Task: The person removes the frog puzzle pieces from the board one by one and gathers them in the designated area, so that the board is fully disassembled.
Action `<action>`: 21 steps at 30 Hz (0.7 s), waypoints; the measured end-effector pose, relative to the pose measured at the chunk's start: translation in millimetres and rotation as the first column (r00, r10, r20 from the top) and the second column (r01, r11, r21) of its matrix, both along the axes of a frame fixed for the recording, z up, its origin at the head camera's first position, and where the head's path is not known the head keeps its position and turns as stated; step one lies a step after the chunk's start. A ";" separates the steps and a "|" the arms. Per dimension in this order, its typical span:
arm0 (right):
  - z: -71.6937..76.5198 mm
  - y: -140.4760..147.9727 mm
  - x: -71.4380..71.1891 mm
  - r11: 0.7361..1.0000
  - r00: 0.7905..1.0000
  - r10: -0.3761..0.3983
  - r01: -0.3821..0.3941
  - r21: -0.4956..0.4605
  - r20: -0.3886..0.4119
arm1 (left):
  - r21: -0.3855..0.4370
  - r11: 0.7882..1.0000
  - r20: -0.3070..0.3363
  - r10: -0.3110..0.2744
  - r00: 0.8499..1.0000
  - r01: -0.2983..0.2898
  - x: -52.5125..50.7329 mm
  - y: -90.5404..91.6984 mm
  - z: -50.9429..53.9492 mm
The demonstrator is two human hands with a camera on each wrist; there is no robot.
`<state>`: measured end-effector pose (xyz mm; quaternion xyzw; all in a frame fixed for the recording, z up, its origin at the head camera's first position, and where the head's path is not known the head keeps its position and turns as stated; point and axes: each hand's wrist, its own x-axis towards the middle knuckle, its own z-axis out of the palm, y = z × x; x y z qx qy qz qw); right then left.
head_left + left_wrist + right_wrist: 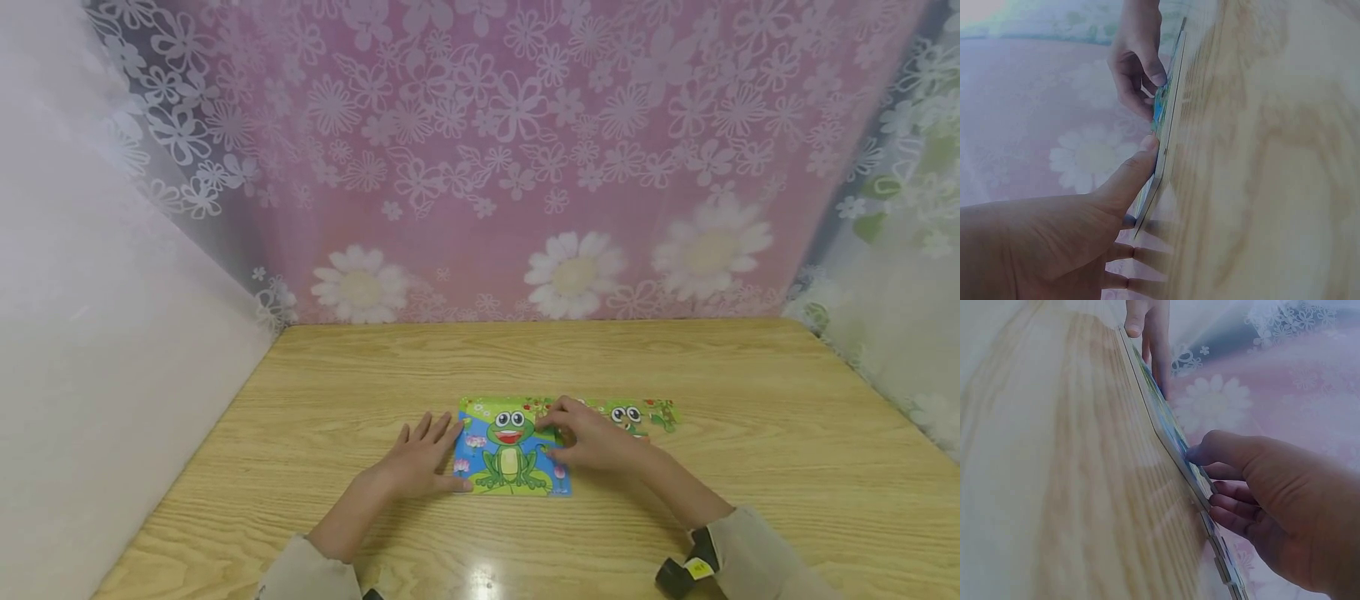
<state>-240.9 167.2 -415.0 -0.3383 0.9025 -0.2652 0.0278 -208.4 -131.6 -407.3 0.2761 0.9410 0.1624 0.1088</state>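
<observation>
A frog jigsaw puzzle (510,462) lies flat on the wooden table, showing a green frog on a blue and green ground. My left hand (416,462) rests along its left edge with fingers spread, the thumb (1141,153) touching the near corner. On the right part of the picture, my right hand (596,437) has its fingers curled and seems to pinch a puzzle piece (1159,103), mostly hidden by the fingers. In the right wrist view the right thumb (1200,454) is at the picture's surface and other fingertips are by its edge.
Right of the puzzle, partly behind my right hand, lies a second frog-printed section (626,412) with loose-looking pieces (663,412) at its end. The wooden table (360,358) spreads around them. A pink flowered curtain (465,208) hangs behind, with pale sheets at both sides.
</observation>
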 end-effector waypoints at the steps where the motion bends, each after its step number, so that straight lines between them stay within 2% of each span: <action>1: -0.2 0.2 -0.3 1.000 1.000 -0.001 0.001 -0.004 0.002 | -0.002 1.000 -0.001 -0.001 1.000 0.001 0.0 0.1 -0.1; 7: 0.8 2.6 -0.8 1.000 1.000 0.007 -0.007 -0.026 0.019 | -0.001 1.000 -0.006 -0.006 1.000 0.006 -0.5 0.3 -2.5; 13: 5.1 12.0 0.1 0.999 1.000 -0.007 0.006 -0.049 -0.019 | 0.006 1.000 -0.003 -0.008 1.000 0.008 -1.5 -0.2 -5.5; 21: 12.2 37.3 4.5 0.992 0.998 -0.023 0.015 -0.126 -0.059 | 0.005 1.000 -0.009 -0.002 1.000 0.002 -3.7 -2.2 -7.4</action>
